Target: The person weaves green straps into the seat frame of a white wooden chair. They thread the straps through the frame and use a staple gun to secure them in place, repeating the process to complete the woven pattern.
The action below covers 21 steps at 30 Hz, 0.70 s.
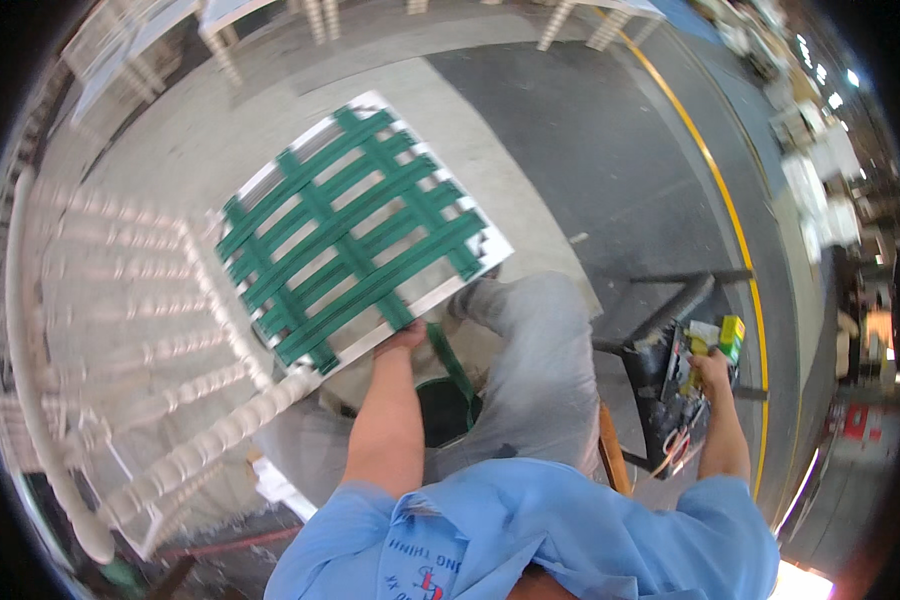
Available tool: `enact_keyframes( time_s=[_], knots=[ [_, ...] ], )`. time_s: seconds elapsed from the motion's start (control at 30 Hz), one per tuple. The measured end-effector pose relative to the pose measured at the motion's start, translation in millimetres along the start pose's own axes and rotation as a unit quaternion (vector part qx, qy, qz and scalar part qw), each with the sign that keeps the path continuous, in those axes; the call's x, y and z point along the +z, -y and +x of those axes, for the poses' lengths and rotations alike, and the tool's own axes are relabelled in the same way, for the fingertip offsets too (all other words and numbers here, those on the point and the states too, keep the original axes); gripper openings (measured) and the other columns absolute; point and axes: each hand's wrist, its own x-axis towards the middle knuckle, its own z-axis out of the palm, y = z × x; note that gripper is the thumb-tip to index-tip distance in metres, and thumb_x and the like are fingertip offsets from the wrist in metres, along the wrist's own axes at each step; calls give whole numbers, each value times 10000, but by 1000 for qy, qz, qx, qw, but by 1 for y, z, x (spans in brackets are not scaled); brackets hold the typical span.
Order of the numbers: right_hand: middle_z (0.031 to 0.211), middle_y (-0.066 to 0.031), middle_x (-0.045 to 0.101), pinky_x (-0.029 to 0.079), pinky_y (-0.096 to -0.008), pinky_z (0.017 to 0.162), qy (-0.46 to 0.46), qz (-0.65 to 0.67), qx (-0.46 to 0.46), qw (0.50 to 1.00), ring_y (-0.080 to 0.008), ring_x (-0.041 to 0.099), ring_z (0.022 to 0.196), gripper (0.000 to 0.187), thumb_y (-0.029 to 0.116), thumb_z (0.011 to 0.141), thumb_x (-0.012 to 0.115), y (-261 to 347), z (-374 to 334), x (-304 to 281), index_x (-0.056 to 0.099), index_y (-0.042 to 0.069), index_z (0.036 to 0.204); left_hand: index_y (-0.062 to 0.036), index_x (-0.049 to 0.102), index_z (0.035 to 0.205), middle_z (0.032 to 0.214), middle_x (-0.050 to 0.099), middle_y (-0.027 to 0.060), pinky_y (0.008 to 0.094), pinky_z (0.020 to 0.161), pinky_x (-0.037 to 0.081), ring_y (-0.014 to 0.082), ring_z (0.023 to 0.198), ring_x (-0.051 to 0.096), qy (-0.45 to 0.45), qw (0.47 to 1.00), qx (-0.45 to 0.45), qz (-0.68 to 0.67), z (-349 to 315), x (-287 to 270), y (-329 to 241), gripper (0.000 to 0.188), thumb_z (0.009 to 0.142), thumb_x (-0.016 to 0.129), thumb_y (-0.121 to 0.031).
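Observation:
A white chair [165, 265] with turned spindles lies tipped to the left, its seat frame [370, 345] turned up toward me. Green webbing [345, 240] is woven across that frame in crossing bands. My left hand [400, 338] is closed at the near edge, where one band meets the rim; its fingertips are hidden. From beside it a loose green webbing strap [450, 362] drops between my legs. Off to the right, my right hand [710, 368] reaches into a black tool tray [650, 385], fingers curled around something too blurred to name, next to a green-and-yellow box [732, 338].
Red-handled scissors [676, 442] lie in the tray, which rests on a dark stand [685, 300]. White furniture frames [230, 25] line the far side. A yellow floor line [710, 150] runs along the right, with stacked goods [815, 190] beyond.

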Motion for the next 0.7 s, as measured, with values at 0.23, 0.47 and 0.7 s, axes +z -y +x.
enact_keyframes(
  time_s=[0.23,0.47,0.7],
  knots=[
    [1053,-48,682,506,-332,788,58,76,-51,994,-189,636,899,417,76,831,761,117,-73,22,626,43,1224,-90,627,978,832,703,61,399,623,597,229,733,710,25,998,-49,15,10,-8,1,167,1010,485,-174],
    [983,-36,711,489,-297,635,359,79,-176,913,-130,624,767,449,301,889,810,257,-210,174,670,39,1226,-52,602,1004,850,695,74,392,627,608,236,722,701,32,997,-74,15,10,-5,4,208,1025,431,-169],
    [828,-30,642,466,-288,483,451,-34,-160,877,-114,583,570,352,299,940,766,286,-251,306,623,3,1066,-112,639,933,788,659,30,365,548,506,198,614,617,-92,992,-13,85,-5,12,16,191,1007,470,-161]
  ],
)
